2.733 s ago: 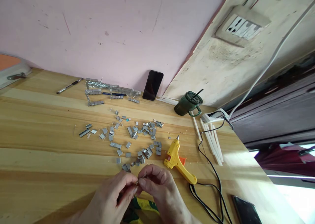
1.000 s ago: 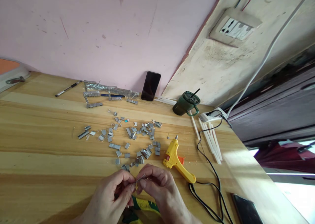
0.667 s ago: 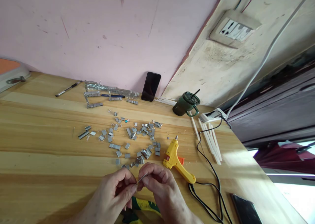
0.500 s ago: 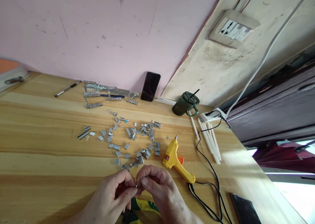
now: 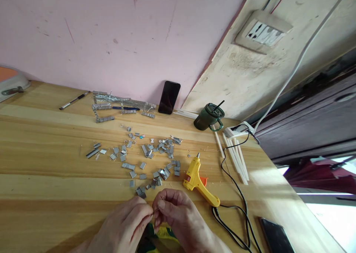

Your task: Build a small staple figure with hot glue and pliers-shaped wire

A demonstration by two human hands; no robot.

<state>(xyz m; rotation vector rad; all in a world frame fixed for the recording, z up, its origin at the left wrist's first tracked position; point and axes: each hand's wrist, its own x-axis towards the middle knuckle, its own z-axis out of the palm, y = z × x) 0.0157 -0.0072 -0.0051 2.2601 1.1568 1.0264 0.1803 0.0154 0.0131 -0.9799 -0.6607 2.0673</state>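
Head view: Since the frame half a second ago, the left hand (image 5: 125,221) has been rolling over; its back is now facing the camera, and its thumb and fingertips are no longer showing. The right hand (image 5: 178,216) is keeping nearly the same place.

Right grip: thumb and forefinger are pinching a thin piece (image 5: 156,209). Left grip: fingers are curling inward; whether they are grasping the far end cannot be told. The thin piece is sitting between the two hands, just nearer the wearer than the loose metal pieces (image 5: 165,173) on the table (image 5: 55,186).

Possible faults: The pinch is covering little surface, so uneven pulling could make the piece slip or bend. If dropped, it could be landing on the yellow-and-green item (image 5: 164,232) below or among the metal pieces. A wide rightward movement could be knocking the glue gun (image 5: 196,179) or catching its cable (image 5: 236,183).
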